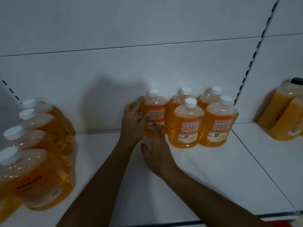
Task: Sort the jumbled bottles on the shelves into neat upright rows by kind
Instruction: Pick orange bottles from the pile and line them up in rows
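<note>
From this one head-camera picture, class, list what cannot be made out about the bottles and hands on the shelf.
- Held bottle: the left hand covers its left side, the right hand its base, so its footing is hidden.
- Two rear bottles: labels blocked by the front bottles.
- Left bottles: blurred, labels unreadable, partly cut by the frame edge.
- Dark-capped bottle: cropped at the right edge.

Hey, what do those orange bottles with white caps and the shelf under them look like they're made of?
Orange bottles: probably clear glossy plastic, since the orange liquid and bubbles show through.
White caps: opaque, likely plastic, ridged sides.
Shelf: smooth white glossy surface with soft reflections, possibly painted metal; cannot tell for sure.
</note>
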